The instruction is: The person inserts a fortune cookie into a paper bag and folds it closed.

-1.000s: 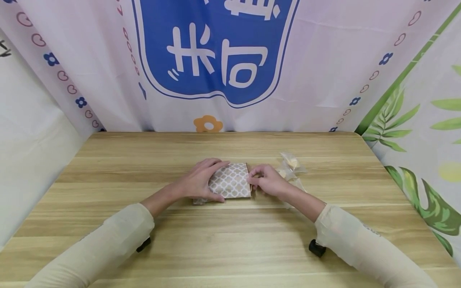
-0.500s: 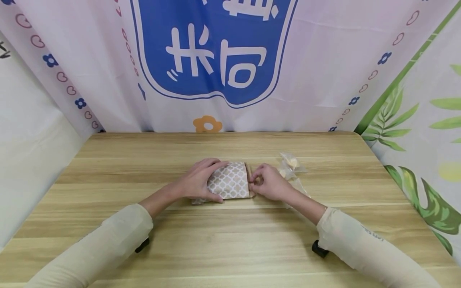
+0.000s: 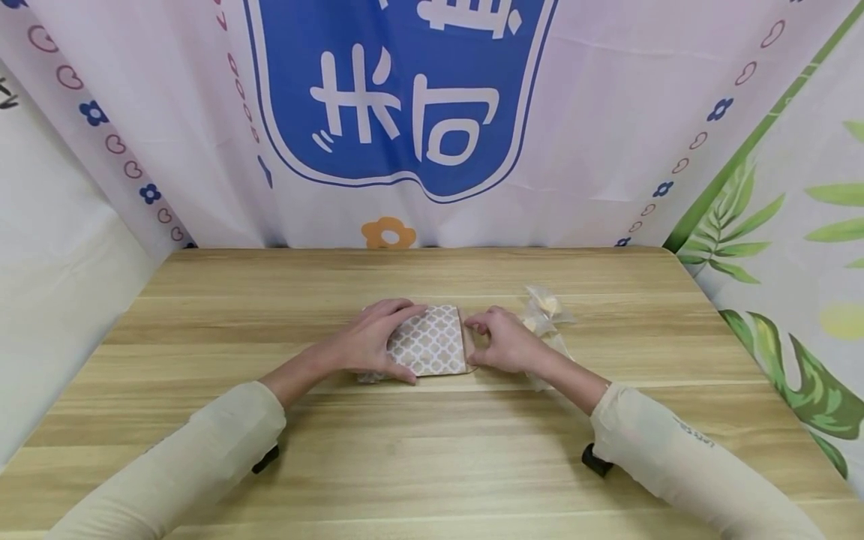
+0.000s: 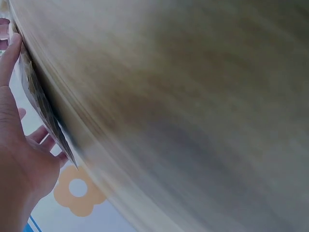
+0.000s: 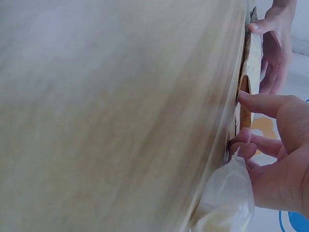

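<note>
A flat paper bag (image 3: 435, 341), tan with a white lattice print, lies on the wooden table. My left hand (image 3: 371, 337) holds its left part, thumb along the near edge and fingers over the far edge. At the bag's right end, my right hand (image 3: 508, 341) has its thumb and curled fingers on the mouth, set apart across it. The right wrist view shows the brown inside of the paper bag (image 5: 245, 108) between the thumb and fingers. A clear packet (image 5: 229, 200) with pale yellow contents lies right beside that hand.
Several clear packets (image 3: 548, 304) with yellowish pieces lie behind and beside the right forearm. Some clear plastic (image 3: 370, 377) shows beneath the left hand. A printed curtain (image 3: 580, 150) hangs behind the table's far edge (image 3: 499, 249).
My right hand's thumb and fingers have spread from a close pinch to a wider hold across the paper bag's mouth. The left hand stays nearly still.
</note>
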A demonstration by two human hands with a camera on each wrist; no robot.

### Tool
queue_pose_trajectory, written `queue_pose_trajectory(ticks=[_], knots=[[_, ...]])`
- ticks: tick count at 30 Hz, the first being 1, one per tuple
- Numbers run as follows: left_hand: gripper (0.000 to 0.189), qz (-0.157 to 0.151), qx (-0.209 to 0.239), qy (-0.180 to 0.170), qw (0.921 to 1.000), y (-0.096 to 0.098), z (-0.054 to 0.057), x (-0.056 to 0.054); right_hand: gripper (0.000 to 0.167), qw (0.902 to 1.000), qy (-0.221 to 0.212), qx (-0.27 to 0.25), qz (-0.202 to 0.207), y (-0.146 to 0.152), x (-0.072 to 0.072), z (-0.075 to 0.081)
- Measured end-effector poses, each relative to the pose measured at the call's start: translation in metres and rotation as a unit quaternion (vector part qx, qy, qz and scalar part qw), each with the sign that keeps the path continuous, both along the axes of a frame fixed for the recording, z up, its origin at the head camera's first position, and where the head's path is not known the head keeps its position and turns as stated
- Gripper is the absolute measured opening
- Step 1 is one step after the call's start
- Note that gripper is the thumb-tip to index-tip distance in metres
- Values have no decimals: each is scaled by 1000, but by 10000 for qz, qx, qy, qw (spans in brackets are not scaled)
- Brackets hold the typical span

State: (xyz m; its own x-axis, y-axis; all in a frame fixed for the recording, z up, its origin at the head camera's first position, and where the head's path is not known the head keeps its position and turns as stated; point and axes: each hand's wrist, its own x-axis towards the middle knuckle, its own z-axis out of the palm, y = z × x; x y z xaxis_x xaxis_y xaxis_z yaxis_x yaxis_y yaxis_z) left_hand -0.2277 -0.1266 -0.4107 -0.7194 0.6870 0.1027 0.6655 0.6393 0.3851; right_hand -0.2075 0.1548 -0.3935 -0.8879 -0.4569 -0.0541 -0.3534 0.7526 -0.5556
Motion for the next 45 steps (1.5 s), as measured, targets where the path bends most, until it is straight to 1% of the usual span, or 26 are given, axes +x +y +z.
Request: queue_pose_trajectory(ticks=[4, 9, 22, 31, 35, 39, 45], knots=[[115, 8, -54, -19, 10000, 0, 1, 0, 68, 10000, -56, 49, -23, 0, 0, 1], [112, 41, -18, -41, 10000, 1, 2, 0, 67, 9999, -90, 94, -31, -1, 0, 2], [112, 134, 301, 67, 9994, 0, 0, -2, 66, 9999, -135, 38, -64, 0, 1, 2], [112, 341, 237, 156, 9990, -2, 1, 1, 66, 9999, -144, 29, -80, 0, 1, 1], [110, 438, 254, 41, 9987, -2, 1, 2, 66, 9999, -126, 42, -85, 0, 1, 0], [108, 483, 367, -109, 9981, -2, 0, 2, 65, 9999, -81, 58, -85, 0, 1, -1], [106, 469, 571, -129, 9972, -2, -1, 1, 64, 9999, -50, 65, -89, 0, 1, -1]])
